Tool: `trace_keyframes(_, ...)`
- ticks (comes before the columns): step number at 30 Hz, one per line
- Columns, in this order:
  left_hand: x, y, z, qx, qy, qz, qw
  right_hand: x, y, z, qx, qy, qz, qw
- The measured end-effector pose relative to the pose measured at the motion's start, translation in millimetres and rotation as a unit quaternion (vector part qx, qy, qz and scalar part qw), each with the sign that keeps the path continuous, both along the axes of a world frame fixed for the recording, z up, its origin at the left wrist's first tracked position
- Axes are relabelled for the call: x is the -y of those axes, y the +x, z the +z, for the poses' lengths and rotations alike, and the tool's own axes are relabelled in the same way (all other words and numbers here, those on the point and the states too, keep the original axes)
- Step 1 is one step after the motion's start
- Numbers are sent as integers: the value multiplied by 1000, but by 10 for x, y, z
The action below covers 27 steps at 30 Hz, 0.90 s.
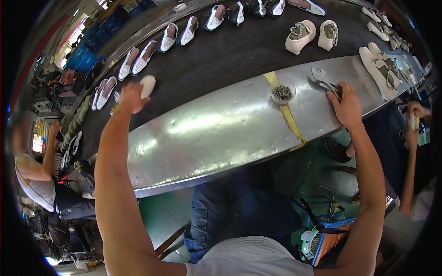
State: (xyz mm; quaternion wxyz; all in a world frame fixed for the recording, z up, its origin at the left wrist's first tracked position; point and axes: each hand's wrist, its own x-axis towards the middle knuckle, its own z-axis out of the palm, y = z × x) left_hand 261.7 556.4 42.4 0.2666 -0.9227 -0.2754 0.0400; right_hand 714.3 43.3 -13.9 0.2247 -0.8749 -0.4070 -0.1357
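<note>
Over the dark belt at the left, my left hand [132, 99] is closed round a cream shoe [148, 85]. Its rounded cream end sticks out past my thumb, and my fingers cover the middle. My right hand [347, 106] rests at the right part of the metal table [207, 124], fingers wrapped round the handles of grey metal pliers [318, 76]. The jaws point away from me, to the far left. Between my hands, nearer the right one, a small clear dish [282, 94] of tiny dark bits sits on a yellow strip [290, 122].
White-and-black shoes [168, 37] line the belt's far side. Two cream shoes [300, 37] stand on the belt, and another cream pair [380, 69] lies at the table's right end. One person [37, 175] works at the left, another [416, 124] at the right. A blue-framed stool [329, 230] stands below.
</note>
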Motion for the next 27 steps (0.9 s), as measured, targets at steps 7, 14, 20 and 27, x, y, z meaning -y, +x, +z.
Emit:
trace_keyframes(7,-204,1115,-59,31,-121,126,984,66,34,39,-3,-4,-9,1000)
trace_keyframes(14,-665,2510,-717,387,-279,89,874,-44,13,66,-25,-15,-16,999)
trace_keyframes(20,-535,3596,-616,413,-285,223,836,41,42,39,-46,-16,-31,998)
trace_keyframes(27,-520,3968,-528,375,-311,280,827,-4,-11,22,-47,-15,-27,998)
